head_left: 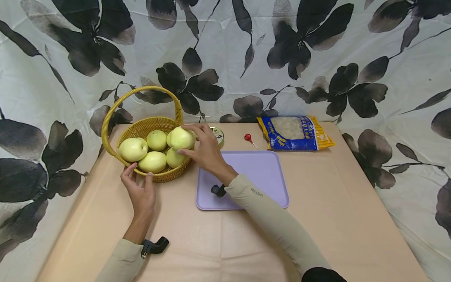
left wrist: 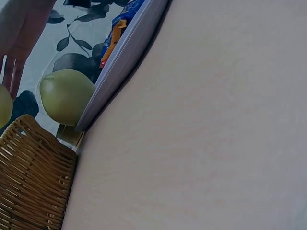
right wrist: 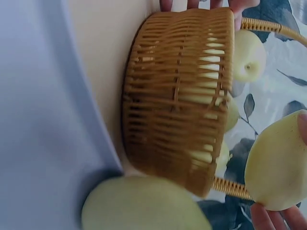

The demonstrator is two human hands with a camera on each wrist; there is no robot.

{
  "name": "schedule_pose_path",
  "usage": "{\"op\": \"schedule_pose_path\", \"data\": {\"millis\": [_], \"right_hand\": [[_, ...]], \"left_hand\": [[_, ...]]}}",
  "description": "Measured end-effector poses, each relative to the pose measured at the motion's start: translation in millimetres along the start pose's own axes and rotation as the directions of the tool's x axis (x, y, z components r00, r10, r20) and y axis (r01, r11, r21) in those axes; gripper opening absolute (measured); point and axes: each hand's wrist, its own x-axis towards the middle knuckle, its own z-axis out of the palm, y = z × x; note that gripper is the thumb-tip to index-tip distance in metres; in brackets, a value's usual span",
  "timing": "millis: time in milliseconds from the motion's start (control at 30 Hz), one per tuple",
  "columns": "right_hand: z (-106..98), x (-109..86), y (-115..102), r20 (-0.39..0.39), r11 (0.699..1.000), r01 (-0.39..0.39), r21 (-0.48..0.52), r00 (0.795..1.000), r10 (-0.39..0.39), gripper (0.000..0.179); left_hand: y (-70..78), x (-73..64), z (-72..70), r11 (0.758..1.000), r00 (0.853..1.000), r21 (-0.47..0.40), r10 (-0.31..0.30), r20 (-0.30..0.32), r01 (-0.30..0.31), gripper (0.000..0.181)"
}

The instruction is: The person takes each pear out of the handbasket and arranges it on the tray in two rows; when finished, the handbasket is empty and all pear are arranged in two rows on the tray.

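A wicker basket [head_left: 169,178] with a tall arched handle holds several yellow-green pears [head_left: 133,149]. My right hand [head_left: 206,150] grips one pear [head_left: 182,138] over the basket's right side, thumb low and fingers across the top. In the right wrist view this pear [right wrist: 278,163] is raised beside the rim. At the front left of the basket, my left hand [head_left: 141,194] touches the outer wall with spread fingers, fingertips right at the rim. Another pear [right wrist: 144,206] lies at the edge of the lilac tray [head_left: 269,172]; the right hand and forearm hide it in the head view.
Behind the right hand stands a small round tin [head_left: 219,137], partly covered. Further right lie a red lollipop [head_left: 248,138] and a blue and yellow food bag [head_left: 294,133] along the table's back edge. A floral cloth [head_left: 243,58] hangs behind the table.
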Motion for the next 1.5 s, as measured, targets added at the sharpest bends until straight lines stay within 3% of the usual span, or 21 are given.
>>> {"op": "schedule_pose_path", "data": {"millis": [500,900,1233,1500], "right_hand": [[-40.1,-22.0,32.3,-0.086,0.998,-0.042,0.041,0.995,0.045,0.073],[-70.5,-43.1,59.0,-0.104,0.99,-0.136,0.034,0.985,0.139,0.072],[-82.4,-57.8,81.9,-0.043,0.975,-0.22,-0.044,0.975,0.218,0.072],[-81.7,-63.6,93.6,0.029,0.965,-0.227,-0.131,0.972,0.233,0.073]], "left_hand": [[-0.1,-1.1,-0.3,1.0,1.0,0.005,-0.002,0.004,0.001,0.059],[-3.1,1.6,-0.6,1.0,1.0,-0.003,-0.01,0.002,0.01,0.06],[-3.8,2.7,-1.4,1.0,1.0,-0.005,-0.003,0.003,0.003,0.059],[-4.9,2.5,-1.3,1.0,1.0,-0.022,-0.004,0.001,0.004,0.059]]}}
